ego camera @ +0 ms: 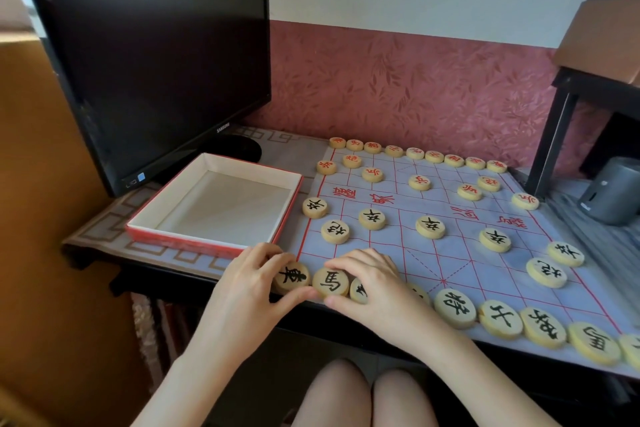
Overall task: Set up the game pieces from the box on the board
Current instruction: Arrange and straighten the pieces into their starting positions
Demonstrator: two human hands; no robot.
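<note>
A pale cloth board [460, 218] with red lines lies on the desk. Red-lettered wooden discs [372, 174] fill its far rows, and black-lettered discs [430, 227] fill the near rows. The red box [180, 236] left of the board has nothing in it. My left hand [249, 284] pinches the black chariot piece [292, 277] at the board's near left corner, fingers above and thumb below. My right hand [372, 282] holds the black horse piece [330, 282] beside it between fingertips and thumb. Its palm half hides another black piece [358, 290].
A black monitor [156, 55] stands behind the box at the back left. A dark shelf leg [550, 139] and a grey cylinder [611, 194] stand past the board's right edge. The near row of discs sits close to the desk's front edge [346, 317].
</note>
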